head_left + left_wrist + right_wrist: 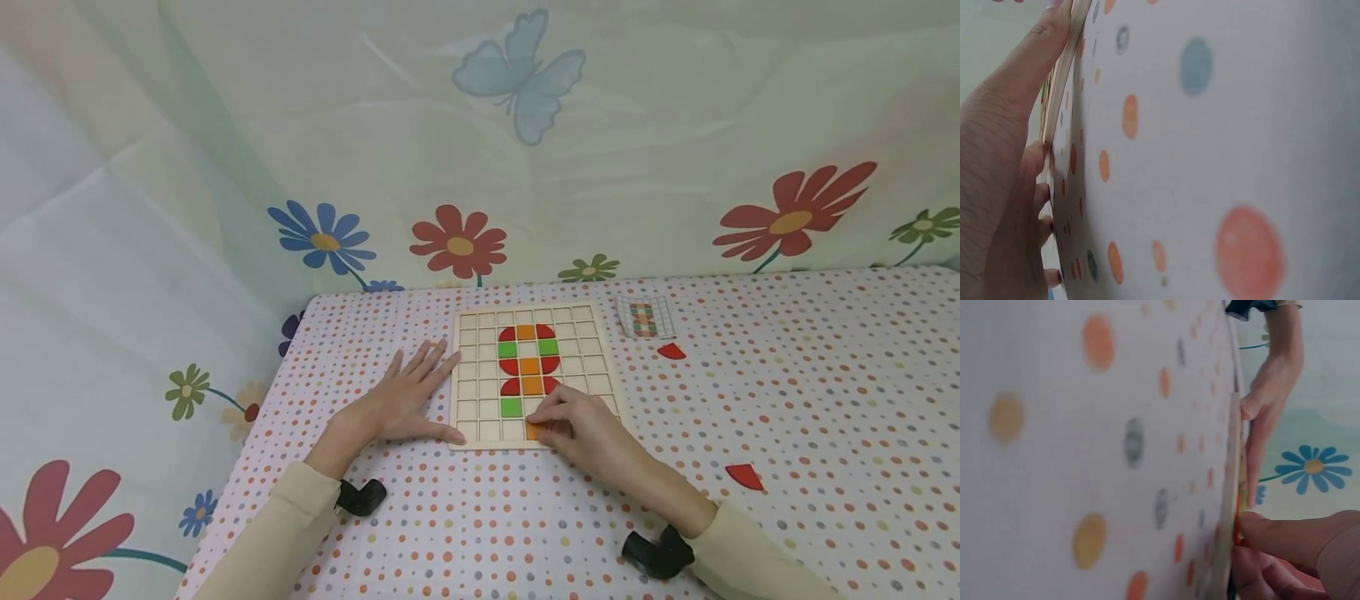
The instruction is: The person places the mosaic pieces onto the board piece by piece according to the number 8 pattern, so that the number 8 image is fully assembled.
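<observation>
A wooden grid board [585, 343] lies on the table, with red quarter-round, orange square and green square tiles set in its middle columns. My left hand [405, 404] is spread flat along the board's left side, its thumb on the lower left corner of the frame. With thumb and fingers my right hand [592, 433] pinches an orange square tile [535, 431] at the bottom row. Up and left of that tile sits a green tile [512, 407]. The right fingers partly cover a red tile [551, 383]. In the right wrist view, the right thumb [1279, 534] presses close to the board's edge.
A small pattern card [660, 319] lies beyond the board's upper right corner. One loose red quarter-round tile [672, 351] is just below it, and another red tile [745, 477] lies nearer on the dotted tablecloth [840, 375]. A flowered curtain [645, 192] hangs behind the table.
</observation>
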`<move>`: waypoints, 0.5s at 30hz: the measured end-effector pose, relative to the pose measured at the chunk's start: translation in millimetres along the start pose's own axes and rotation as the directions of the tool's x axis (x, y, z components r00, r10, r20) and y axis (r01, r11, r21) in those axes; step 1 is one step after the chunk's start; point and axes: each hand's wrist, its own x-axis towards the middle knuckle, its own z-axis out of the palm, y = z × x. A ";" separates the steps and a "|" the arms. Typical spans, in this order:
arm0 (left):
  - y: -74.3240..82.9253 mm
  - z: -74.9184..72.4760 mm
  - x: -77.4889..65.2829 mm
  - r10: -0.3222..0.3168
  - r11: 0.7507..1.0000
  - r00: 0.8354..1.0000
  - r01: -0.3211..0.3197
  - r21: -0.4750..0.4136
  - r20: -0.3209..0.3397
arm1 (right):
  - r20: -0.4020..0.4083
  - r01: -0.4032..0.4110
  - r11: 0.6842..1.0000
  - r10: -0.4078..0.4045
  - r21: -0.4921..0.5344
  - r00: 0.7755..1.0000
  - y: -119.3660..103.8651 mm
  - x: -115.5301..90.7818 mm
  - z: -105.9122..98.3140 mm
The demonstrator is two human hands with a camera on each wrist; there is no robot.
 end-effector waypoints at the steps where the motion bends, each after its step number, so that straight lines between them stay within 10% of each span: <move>1: -0.1 0.4 -0.3 -0.002 1.000 1.000 0.002 -0.001 0.002 | 0.007 0.002 1.000 -0.002 -0.004 1.000 -0.3 -2.3 -1.3; 7: -0.4 1.7 -0.3 -0.013 1.000 1.000 0.013 0.002 0.006 | 0.053 0.045 0.998 -0.043 -0.037 0.998 5.5 -28.1 -25.1; 15: 0.1 1.1 1.5 -0.009 1.000 1.000 0.009 0.000 0.004 | 0.044 -0.145 0.954 0.162 -0.262 0.986 50.5 -80.1 -88.1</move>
